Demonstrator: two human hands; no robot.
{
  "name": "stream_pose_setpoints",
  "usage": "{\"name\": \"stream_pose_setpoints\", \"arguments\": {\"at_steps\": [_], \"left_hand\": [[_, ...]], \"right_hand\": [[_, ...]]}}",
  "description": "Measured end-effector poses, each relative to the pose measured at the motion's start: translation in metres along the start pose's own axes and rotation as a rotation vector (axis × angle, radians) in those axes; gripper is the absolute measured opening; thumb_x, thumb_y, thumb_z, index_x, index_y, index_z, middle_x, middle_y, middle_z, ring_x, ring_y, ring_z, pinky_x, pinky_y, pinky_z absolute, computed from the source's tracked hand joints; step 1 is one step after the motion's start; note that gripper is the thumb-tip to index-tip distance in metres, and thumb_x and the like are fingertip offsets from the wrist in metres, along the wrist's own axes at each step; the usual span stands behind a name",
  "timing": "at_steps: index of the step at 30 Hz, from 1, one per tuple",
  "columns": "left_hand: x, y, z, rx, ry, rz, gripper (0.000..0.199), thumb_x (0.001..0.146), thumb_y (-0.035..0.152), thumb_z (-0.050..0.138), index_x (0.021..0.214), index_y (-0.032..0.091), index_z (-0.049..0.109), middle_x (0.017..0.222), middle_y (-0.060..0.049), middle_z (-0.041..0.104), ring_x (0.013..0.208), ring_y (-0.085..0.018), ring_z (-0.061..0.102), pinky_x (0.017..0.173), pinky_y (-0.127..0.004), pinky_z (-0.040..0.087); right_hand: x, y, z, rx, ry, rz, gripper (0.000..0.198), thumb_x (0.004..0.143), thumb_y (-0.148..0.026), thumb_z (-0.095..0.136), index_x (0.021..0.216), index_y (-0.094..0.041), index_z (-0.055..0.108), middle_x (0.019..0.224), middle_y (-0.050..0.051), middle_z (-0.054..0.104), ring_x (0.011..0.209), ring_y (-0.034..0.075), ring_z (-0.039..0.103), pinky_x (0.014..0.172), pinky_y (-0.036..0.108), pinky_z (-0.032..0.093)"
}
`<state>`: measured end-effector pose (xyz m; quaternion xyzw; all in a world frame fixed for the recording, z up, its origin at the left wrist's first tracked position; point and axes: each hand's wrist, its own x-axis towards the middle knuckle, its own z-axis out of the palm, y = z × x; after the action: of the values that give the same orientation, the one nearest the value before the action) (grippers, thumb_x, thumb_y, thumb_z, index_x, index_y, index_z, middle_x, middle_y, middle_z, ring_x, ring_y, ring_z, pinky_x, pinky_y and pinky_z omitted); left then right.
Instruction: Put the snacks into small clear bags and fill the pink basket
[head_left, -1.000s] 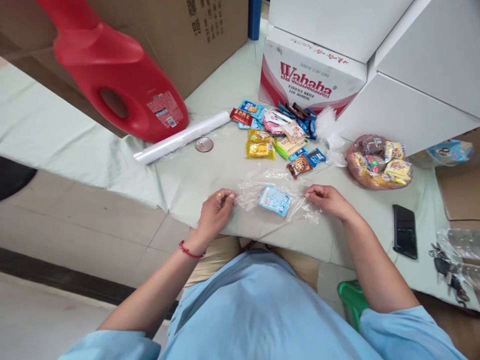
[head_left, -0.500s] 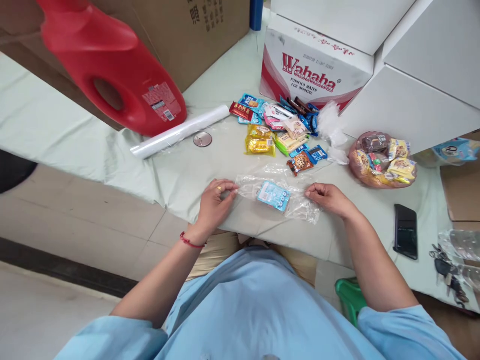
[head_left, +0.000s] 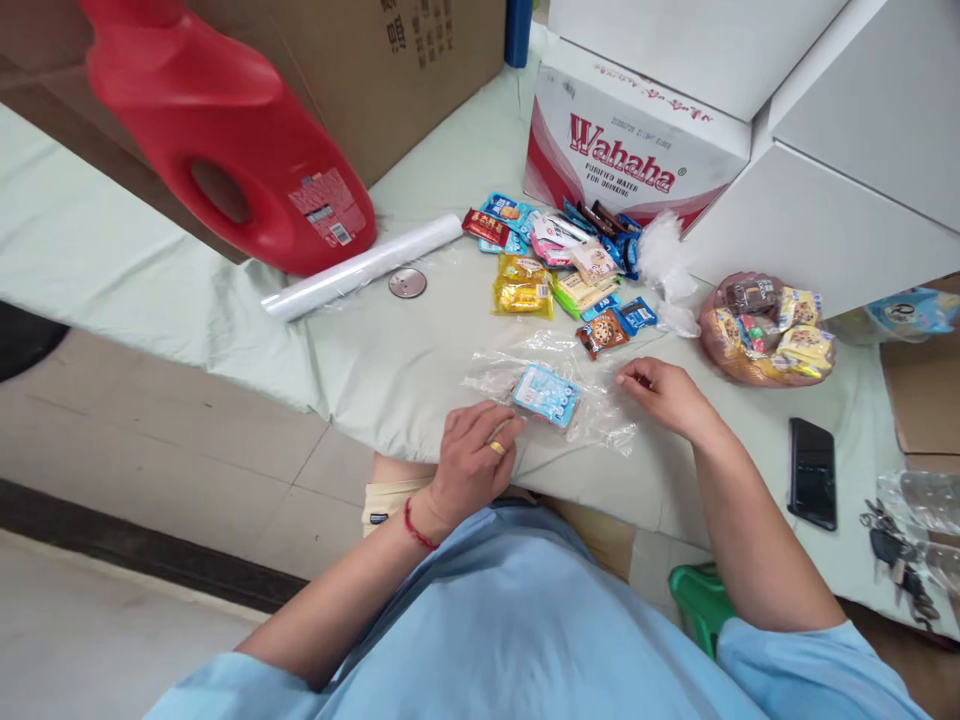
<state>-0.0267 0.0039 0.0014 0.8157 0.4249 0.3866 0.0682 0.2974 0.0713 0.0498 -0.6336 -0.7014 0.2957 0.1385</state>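
A light-blue snack packet (head_left: 546,396) lies on a crumpled sheet of clear plastic film (head_left: 600,425) near the table's front edge. My left hand (head_left: 478,455), with a ring and a red bracelet, is at the packet's near-left corner. Its fingers are bent and held together; what lies between their tips is hidden. To the right, the thumb and forefinger of my right hand (head_left: 664,395) are pinched at the film's right edge. Just beyond the film is a brown cookie packet (head_left: 602,333), with yellow snack packets (head_left: 523,287) farther left.
A white film roll (head_left: 364,267) and a round metal disc (head_left: 407,283) lie left, by a red jug (head_left: 247,150). A Wahaha box (head_left: 615,150) stands behind the snack pile. Rightward are a snack-filled basket (head_left: 712,345), a phone (head_left: 812,473) and keys (head_left: 896,555).
My left hand has left the film's left edge and moved right and nearer to me, beside the blue packet. My right hand has hardly moved. The film lies looser on the left.
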Motion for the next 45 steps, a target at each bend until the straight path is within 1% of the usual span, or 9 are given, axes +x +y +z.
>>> {"name": "stream_pose_setpoints", "arguments": {"at_steps": [6,12,18,22,28,31,36,42,45], "left_hand": [[0.006,0.007,0.023,0.053,-0.113,-0.068,0.037,0.099,0.015,0.055,0.132,0.025,0.070,0.130,-0.010,0.076,0.123,-0.028,0.068,0.099,-0.045,0.044],[0.010,0.002,0.026,0.120,-0.114,-0.169,0.037,0.105,0.023,0.052,0.139,0.020,0.065,0.141,-0.013,0.072,0.133,-0.030,0.064,0.111,-0.050,0.039],[0.005,0.006,0.029,0.028,-0.097,-0.124,0.042,0.103,0.019,0.052,0.143,0.027,0.064,0.141,-0.011,0.072,0.138,-0.029,0.061,0.116,-0.051,0.038],[0.011,0.007,0.040,0.051,-0.169,-0.128,0.041,0.103,0.019,0.053,0.140,0.027,0.068,0.134,-0.010,0.076,0.128,-0.028,0.065,0.107,-0.049,0.043],[0.021,0.000,0.047,0.073,-0.206,-0.097,0.035,0.106,0.021,0.052,0.134,0.028,0.072,0.134,-0.006,0.077,0.125,-0.027,0.065,0.099,-0.047,0.044],[0.020,-0.001,0.046,0.082,-0.199,-0.080,0.034,0.107,0.021,0.051,0.133,0.027,0.072,0.134,-0.006,0.077,0.124,-0.027,0.065,0.098,-0.046,0.043],[0.018,0.000,0.045,0.089,-0.180,-0.081,0.035,0.105,0.019,0.054,0.133,0.029,0.071,0.135,-0.005,0.077,0.123,-0.027,0.064,0.098,-0.046,0.044],[0.018,0.004,0.046,0.117,-0.200,-0.071,0.033,0.105,0.019,0.054,0.133,0.026,0.071,0.137,-0.006,0.075,0.113,-0.028,0.065,0.090,-0.046,0.045],[0.018,0.003,0.047,0.133,-0.234,-0.073,0.030,0.106,0.019,0.052,0.127,0.023,0.074,0.130,-0.009,0.077,0.104,-0.027,0.066,0.082,-0.045,0.045]], "right_hand": [[0.040,-0.041,0.020,-0.006,-0.100,-0.211,0.021,0.096,-0.035,0.062,0.093,-0.020,0.076,0.091,0.008,0.076,0.085,0.022,0.066,0.079,0.031,0.045],[0.060,-0.048,0.056,0.181,-0.252,-0.099,0.017,0.087,-0.031,0.073,0.097,-0.018,0.078,0.084,0.002,0.075,0.072,0.016,0.063,0.070,0.027,0.046],[0.053,-0.051,0.065,0.234,-0.247,-0.086,0.022,0.083,-0.032,0.075,0.099,-0.018,0.077,0.085,0.002,0.074,0.070,0.014,0.060,0.067,0.026,0.045],[0.052,-0.050,0.062,0.233,-0.264,-0.078,0.020,0.086,-0.035,0.072,0.095,-0.018,0.077,0.084,0.002,0.074,0.072,0.017,0.062,0.068,0.027,0.046],[0.066,-0.040,0.041,-0.038,0.187,-0.152,0.049,0.086,-0.045,0.076,0.126,-0.017,0.072,0.108,0.012,0.073,0.104,0.029,0.062,0.095,0.041,0.047],[0.076,-0.034,0.036,-0.083,0.091,-0.136,0.057,0.077,-0.047,0.086,0.123,-0.017,0.073,0.101,0.010,0.074,0.108,0.031,0.059,0.098,0.042,0.045],[0.089,-0.034,0.028,0.051,-0.166,-0.110,0.023,0.085,-0.041,0.074,0.087,-0.018,0.073,0.075,0.002,0.066,0.074,0.019,0.058,0.071,0.031,0.043],[0.070,-0.074,0.010,-0.069,-0.116,-0.265,0.011,0.091,-0.025,0.064,0.086,-0.018,0.071,0.087,0.006,0.067,0.082,0.020,0.061,0.077,0.029,0.044],[0.040,-0.099,0.017,-0.189,-0.215,-0.335,0.014,0.096,-0.020,0.057,0.095,-0.019,0.071,0.091,0.006,0.070,0.084,0.020,0.063,0.077,0.028,0.044]]}}
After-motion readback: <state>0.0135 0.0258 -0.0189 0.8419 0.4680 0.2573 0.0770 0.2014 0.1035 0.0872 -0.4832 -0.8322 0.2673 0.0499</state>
